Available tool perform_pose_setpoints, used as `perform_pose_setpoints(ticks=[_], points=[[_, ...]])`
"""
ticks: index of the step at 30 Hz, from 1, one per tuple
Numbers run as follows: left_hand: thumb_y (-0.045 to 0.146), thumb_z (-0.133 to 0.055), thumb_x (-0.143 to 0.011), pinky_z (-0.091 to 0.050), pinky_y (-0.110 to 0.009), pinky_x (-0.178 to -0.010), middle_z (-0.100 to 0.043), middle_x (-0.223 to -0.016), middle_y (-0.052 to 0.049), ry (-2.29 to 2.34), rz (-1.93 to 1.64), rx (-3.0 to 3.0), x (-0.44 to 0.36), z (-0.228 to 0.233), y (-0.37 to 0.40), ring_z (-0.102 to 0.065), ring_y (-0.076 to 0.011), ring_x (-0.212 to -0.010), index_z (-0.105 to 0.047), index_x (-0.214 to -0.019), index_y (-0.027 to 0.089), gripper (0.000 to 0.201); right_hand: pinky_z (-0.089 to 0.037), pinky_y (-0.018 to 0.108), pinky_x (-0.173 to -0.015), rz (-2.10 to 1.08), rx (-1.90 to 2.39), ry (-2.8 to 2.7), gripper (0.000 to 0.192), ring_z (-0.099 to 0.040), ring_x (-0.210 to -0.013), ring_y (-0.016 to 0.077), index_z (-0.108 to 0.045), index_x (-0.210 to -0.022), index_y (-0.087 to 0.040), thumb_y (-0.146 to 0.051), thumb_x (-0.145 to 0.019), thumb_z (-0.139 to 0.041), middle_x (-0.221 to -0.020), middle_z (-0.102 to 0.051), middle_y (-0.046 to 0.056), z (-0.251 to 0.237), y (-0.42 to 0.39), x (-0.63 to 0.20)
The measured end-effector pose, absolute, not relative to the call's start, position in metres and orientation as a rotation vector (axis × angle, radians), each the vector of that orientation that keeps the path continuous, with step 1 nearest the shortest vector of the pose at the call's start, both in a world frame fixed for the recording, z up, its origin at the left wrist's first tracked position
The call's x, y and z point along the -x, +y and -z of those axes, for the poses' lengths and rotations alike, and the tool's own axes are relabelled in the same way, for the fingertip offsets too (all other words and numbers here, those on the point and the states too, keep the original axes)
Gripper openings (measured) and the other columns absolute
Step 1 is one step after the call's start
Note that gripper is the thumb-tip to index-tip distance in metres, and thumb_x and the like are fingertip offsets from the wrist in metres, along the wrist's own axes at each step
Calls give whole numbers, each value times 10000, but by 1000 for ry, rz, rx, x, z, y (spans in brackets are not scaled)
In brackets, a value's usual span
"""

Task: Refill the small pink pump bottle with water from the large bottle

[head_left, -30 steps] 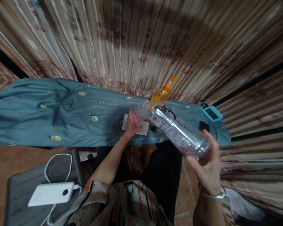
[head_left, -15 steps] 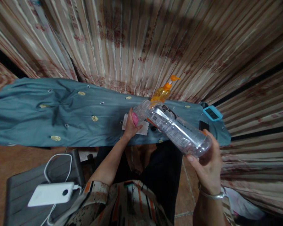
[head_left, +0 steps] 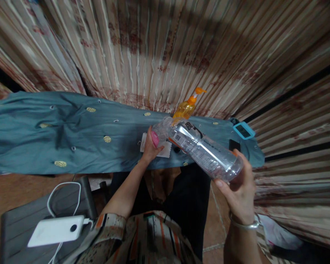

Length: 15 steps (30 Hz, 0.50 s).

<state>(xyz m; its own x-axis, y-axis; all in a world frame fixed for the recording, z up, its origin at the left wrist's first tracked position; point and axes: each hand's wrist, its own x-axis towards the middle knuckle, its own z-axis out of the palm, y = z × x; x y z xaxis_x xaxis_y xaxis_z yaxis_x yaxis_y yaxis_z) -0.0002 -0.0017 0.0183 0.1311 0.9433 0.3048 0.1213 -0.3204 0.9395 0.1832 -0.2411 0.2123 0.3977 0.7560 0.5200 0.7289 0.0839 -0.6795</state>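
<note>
My right hand grips a large clear plastic bottle near its base. The bottle leans toward the upper left, with a printed label and barcode on its side. My left hand is closed around a smaller clear plastic container with a pink patch at its lower left. The two overlap at the large bottle's neck end; I cannot tell whether they touch there. Just behind them stands a pump bottle of yellow liquid with an orange pump head. Below my left hand a white scalloped-edged paper or cloth lies on the table.
A teal patterned cloth covers the narrow table. At its right end are a blue-framed digital timer and a dark flat object. A white power bank with a cable rests on a grey stool. Pleated curtains hang behind.
The whole view has shifted slightly, so everything appears a little further left. Both hands keep their holds, and the bottle's tilt looks about the same.
</note>
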Motion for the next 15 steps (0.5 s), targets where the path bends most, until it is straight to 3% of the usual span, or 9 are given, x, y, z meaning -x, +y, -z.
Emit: perform_pose_setpoints(ticks=[5, 11, 15], points=[[139, -922, -556, -251, -554, -1367, -367, -1693, -159, 1058, -1273, -1575, 0, -19, -2, -354, -364, -1610, -206, -1625, 284, 1295, -481, 582, -1155, -23, 1648, -1339, 871, -608, -1346, 363, -521, -1528, -252, -568, -781, -840, -1467, -607, 136, -214, -241, -182], [120, -918, -542, -236, -582, -1364, -381, -1672, -213, 1096, -1250, -1577, -1, -22, -3, -370, -396, -1593, -200, -1620, 202, 1298, -519, 557, -1107, -81, 1628, -1316, 904, -635, -1304, 351, -502, -1550, -249, -525, -768, -860, -1501, -591, 149, -212, -241, -184], [145, -929, -551, -259, -570, -1359, -408, -1660, -182, 1076, -1258, -1576, -1, -21, -3, -400, -377, -1578, -201, -1623, 254, 1301, -518, 544, -1107, -116, 1619, -1314, 919, -632, -1310, 346, -482, -1566, -243, -505, -771, -860, -1514, -580, 155, -210, -242, -186]])
